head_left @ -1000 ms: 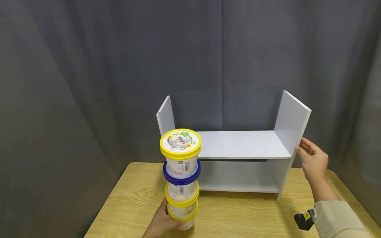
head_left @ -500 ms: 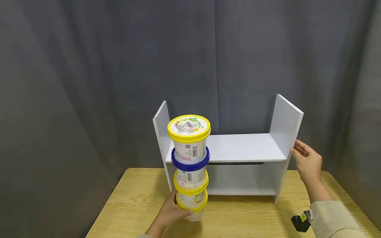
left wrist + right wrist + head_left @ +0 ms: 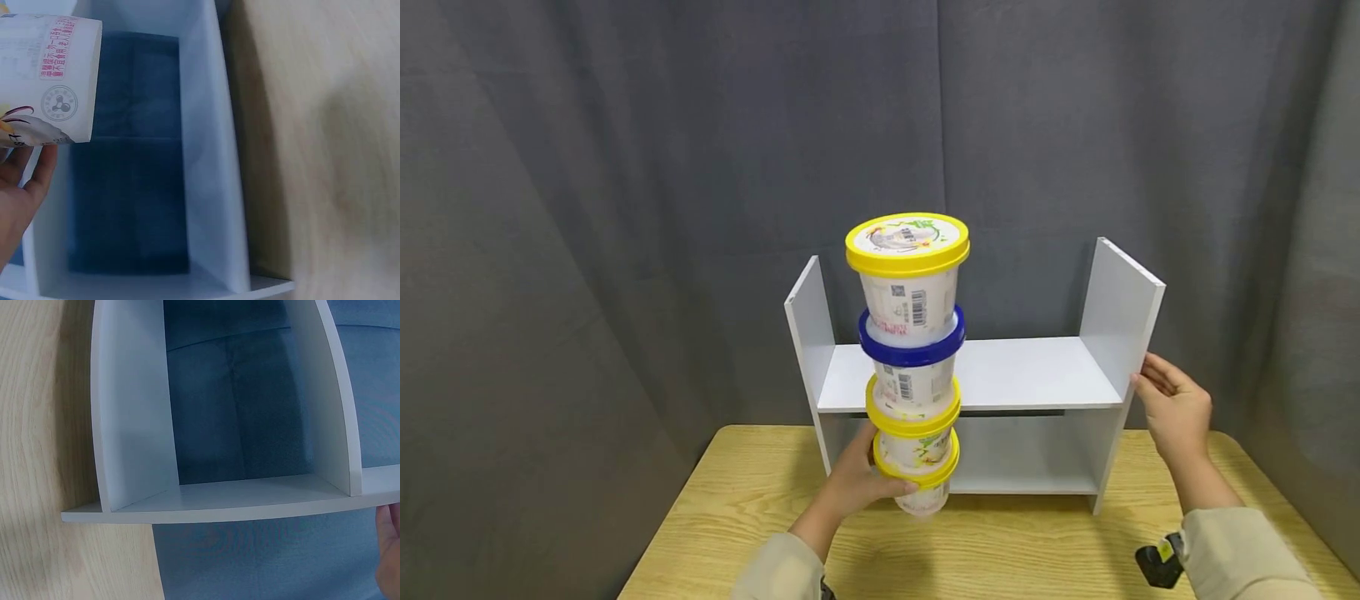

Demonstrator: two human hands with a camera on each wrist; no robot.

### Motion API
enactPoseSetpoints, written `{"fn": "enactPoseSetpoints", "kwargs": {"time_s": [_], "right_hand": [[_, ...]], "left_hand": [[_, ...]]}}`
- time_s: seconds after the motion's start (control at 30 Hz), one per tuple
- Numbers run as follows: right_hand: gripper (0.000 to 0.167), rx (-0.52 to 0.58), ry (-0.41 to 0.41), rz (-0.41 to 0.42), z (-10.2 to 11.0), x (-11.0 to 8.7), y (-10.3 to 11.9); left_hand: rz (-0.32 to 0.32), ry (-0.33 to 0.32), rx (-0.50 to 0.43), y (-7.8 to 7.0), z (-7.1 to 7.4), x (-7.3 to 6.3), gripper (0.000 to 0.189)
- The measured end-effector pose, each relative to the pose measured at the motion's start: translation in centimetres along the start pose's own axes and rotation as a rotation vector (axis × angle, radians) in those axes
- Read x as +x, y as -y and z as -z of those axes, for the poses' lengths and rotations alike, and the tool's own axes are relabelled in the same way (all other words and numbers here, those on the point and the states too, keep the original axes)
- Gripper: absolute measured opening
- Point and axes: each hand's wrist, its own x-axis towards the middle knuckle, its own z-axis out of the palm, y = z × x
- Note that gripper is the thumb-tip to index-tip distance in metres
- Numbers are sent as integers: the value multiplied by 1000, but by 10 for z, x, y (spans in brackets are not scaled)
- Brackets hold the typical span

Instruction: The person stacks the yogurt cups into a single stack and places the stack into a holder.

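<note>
A stack of several lidded plastic tubs (image 3: pixel 917 387) stands upright in front of the shelf. Its top lid (image 3: pixel 907 243) is yellow with a printed flower pattern, the one below is blue, and the lower lids are yellow. My left hand (image 3: pixel 859 477) grips the stack near its bottom, apparently above the table. In the left wrist view, part of a printed white tub (image 3: pixel 53 81) shows beside the fingers. My right hand (image 3: pixel 1176 410) holds the edge of the white shelf's right side panel (image 3: pixel 1122 317); its far fingers are partly hidden behind the panel.
The white two-tier shelf (image 3: pixel 1037 371) stands on a wood-grain table (image 3: pixel 1015 542). Its left side panel (image 3: pixel 811 321) rises behind the stack. Grey curtains (image 3: pixel 700 208) hang behind and on both sides. A black device (image 3: pixel 1159 567) is at the right wrist.
My left hand has carried the stack upward and to the right, toward the shelf. The right hand has stayed on the side panel, and the head view shifted slightly at first.
</note>
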Motion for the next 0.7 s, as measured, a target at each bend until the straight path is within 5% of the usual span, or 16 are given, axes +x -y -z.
{"fn": "enactPoseSetpoints", "kwargs": {"time_s": [0.4,0.7], "right_hand": [[36,-65,3,-39,1,2,1],[37,-80,11,-34,1,3,-1]], "left_hand": [[75,-22,199,-34,-3,36,67],[72,-27,207,-43,2,59,69]]}}
